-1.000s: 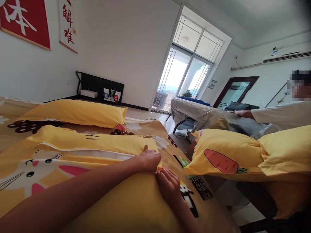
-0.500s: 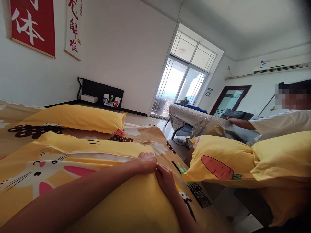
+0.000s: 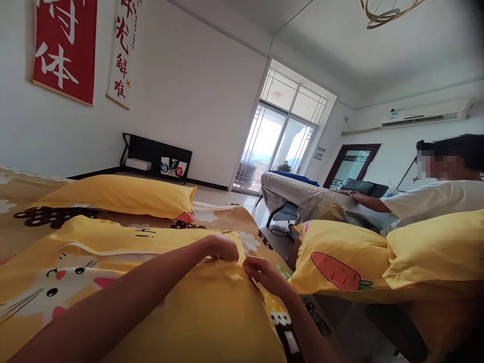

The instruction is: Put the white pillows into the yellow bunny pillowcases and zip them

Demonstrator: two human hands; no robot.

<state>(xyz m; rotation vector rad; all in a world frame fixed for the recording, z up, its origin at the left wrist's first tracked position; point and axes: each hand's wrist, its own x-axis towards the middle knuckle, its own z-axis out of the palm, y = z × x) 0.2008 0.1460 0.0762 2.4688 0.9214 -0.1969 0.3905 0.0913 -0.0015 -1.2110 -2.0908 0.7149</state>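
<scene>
A yellow pillowcase printed with a white rabbit lies in front of me, with a pillow-like bulge in its near part. A white-edged opening or seam runs across it. At its far right corner, my left hand is closed on the fabric, fingers curled down and partly hidden. Just right of it, my right hand pinches the side edge of the same pillowcase. The fingertips of the two hands are almost touching. My left forearm crosses over the rabbit print.
Another yellow pillow lies beyond on the patterned bedding. To the right, yellow pillows with a carrot print are stacked above a dark chair. A person in a white shirt is at a plastic-covered table.
My view has tilted up. Yellow fabric now covers more of the rabbit's pink ear and the white-edged opening. My left hand's fingers have curled further down at the corner; both hands stay there.
</scene>
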